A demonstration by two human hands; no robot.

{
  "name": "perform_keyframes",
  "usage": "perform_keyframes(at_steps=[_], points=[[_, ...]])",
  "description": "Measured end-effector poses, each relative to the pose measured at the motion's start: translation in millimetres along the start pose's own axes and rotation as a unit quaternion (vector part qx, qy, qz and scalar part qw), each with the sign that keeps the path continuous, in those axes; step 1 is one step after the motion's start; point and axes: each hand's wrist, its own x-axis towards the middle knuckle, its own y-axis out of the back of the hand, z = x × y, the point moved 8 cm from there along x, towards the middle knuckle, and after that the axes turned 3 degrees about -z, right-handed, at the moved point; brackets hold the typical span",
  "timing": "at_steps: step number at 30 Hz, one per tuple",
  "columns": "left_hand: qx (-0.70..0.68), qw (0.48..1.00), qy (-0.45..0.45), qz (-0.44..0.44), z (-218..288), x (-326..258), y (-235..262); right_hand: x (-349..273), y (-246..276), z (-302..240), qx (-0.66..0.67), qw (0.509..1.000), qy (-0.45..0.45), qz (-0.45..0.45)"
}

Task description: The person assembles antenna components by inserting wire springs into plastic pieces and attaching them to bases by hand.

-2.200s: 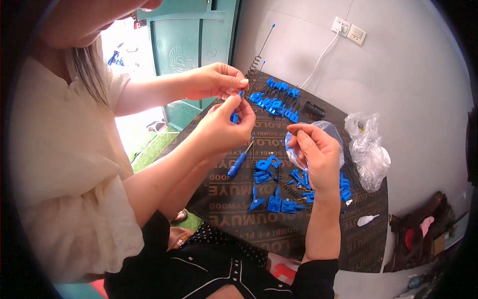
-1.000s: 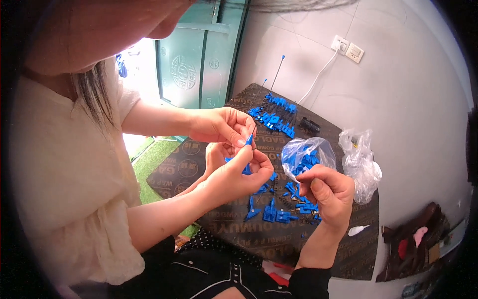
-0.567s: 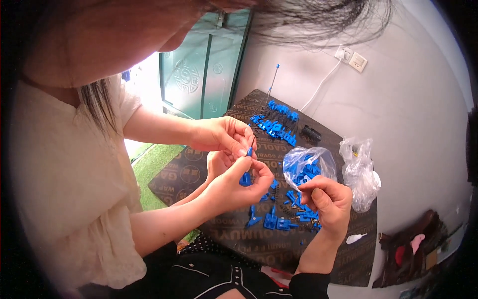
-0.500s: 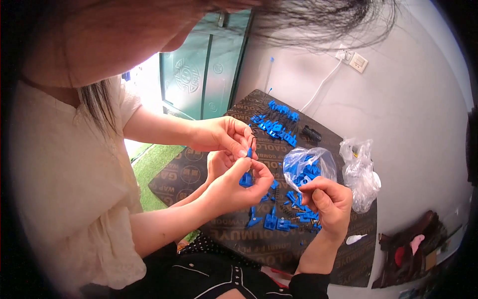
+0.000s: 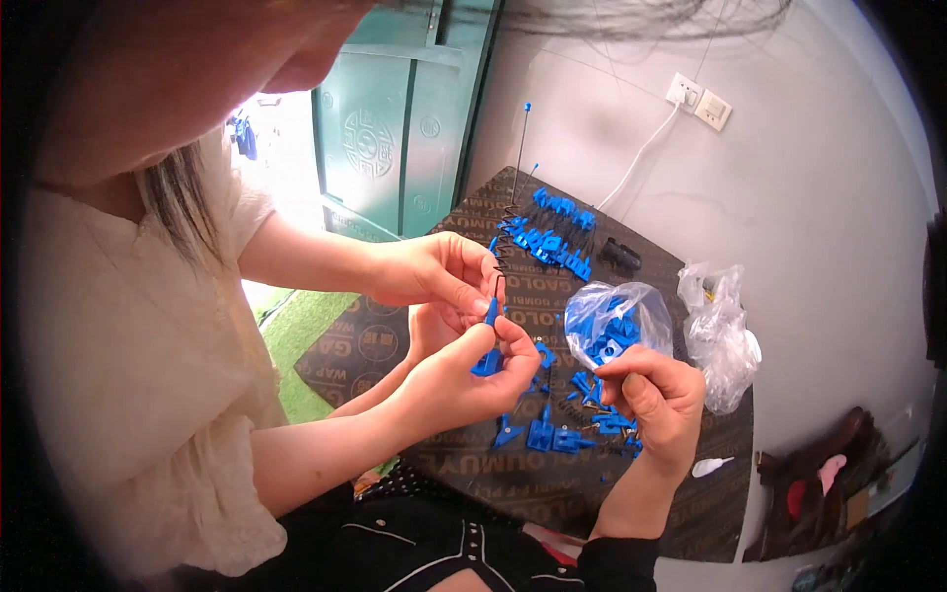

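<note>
My right hand (image 5: 656,400) pinches the neck of a clear plastic bag (image 5: 612,326) holding small blue plastic parts, just above a loose pile of blue parts (image 5: 552,434) on the table. My left hand (image 5: 432,331) shows only in part, behind another person's hands, and I cannot tell what it holds. That person, in a cream top, leans in from the left. One of their hands (image 5: 473,380) grips a small blue part (image 5: 488,360). The other (image 5: 444,276) holds a thin dark spring (image 5: 501,261) at its top.
The brown printed table top (image 5: 691,493) also carries a row of blue parts (image 5: 552,247), a black object (image 5: 619,255), a crumpled clear bag (image 5: 725,335) and a small white piece (image 5: 710,466). A green door (image 5: 404,118) and a grey wall stand behind.
The other person has leaned in closer and brought both hands together around the blue part. My right hand has drawn the bag lower and nearer to me.
</note>
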Motion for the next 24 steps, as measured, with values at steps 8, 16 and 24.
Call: perform_keyframes(at_steps=[8,16,24], points=[[0.014,1.000,-0.024,0.011,4.5,-0.5,-0.6,1.9,1.0,1.4,0.002,1.000,-0.001,-0.006],[0.074,0.996,-0.050,0.018,8.7,1.1,0.2,3.3,1.1,2.0,-0.001,1.000,0.007,-0.011],[0.005,0.995,-0.080,0.061,-3.3,-0.1,7.2,3.6,2.1,3.2,-0.001,1.000,0.009,-0.010]])
